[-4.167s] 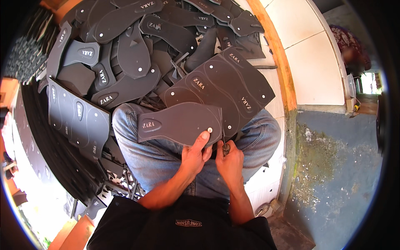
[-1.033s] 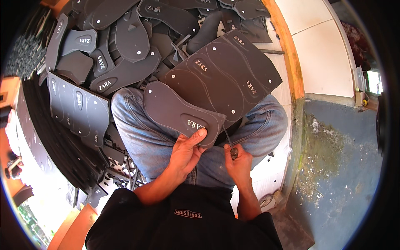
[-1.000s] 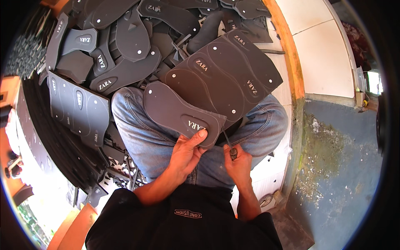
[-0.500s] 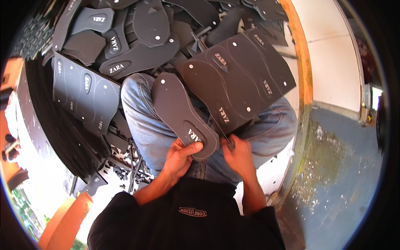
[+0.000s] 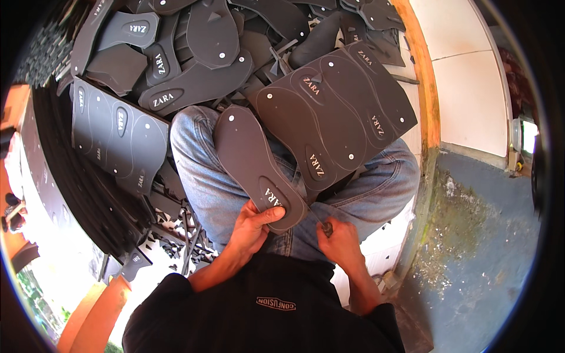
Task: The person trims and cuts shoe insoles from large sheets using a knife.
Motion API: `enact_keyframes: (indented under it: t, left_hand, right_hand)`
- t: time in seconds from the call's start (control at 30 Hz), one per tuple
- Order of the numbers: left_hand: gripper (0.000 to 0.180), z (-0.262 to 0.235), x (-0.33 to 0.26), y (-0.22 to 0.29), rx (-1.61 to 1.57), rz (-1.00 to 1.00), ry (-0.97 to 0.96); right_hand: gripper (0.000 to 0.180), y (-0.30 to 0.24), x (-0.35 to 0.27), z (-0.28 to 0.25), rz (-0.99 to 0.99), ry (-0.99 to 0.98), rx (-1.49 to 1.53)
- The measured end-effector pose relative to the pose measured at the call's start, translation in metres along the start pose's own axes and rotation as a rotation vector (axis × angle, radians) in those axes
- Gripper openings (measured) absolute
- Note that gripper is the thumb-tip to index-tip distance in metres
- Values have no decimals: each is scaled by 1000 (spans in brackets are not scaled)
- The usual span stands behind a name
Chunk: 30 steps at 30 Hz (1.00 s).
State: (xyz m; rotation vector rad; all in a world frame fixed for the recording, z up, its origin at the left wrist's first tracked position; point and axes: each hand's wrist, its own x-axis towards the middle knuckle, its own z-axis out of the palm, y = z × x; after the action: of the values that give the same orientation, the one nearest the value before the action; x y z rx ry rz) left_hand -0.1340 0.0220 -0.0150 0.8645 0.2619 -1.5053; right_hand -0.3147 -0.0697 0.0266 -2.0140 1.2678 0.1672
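Note:
My left hand (image 5: 252, 228) grips the heel end of a dark grey foam sandal sole (image 5: 244, 154), its thumb pressed on the oval printed patch. The sole lies slanted over my lap, its wide end pointing up and left. In my closed right hand (image 5: 340, 241) is a knife (image 5: 325, 226) with a short dark handle and a thin blade. Its blade points up and left, close to the sole's right edge; whether it touches cannot be told. Across my right knee rests a large foam sheet (image 5: 344, 117) with several sole outlines marked on it.
Loose soles and offcuts (image 5: 197, 82) heap up beyond my knees. Another marked sheet (image 5: 120, 132) lies left, beside a long stack of dark sheets (image 5: 88, 194). Small scraps (image 5: 185, 238) litter the white floor. An orange-edged wall (image 5: 425, 76) and a bluish floor (image 5: 488, 235) are at right.
My right hand with the knife has moved down and slightly right, turning the blade toward the sole's end. The sole has shifted slightly downward in my left hand.

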Motion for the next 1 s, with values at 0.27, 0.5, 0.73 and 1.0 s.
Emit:
enact_keyframes:
  t: [0.27,0.5,0.73,1.0]
  left_hand:
    - [35,-1,-10,12,153,-13,-26]
    - [31,55,39,177,198,915,-22]
    - [14,8,81,14,103,18,170]
    - [39,54,101,-35,224,136,210]
  right_hand:
    - [19,-21,67,26,-119,144,389]
    - [31,9,50,8,114,226,531]
    - [31,25,39,14,171,450,795]
    - [31,17,28,2,122,374,612]
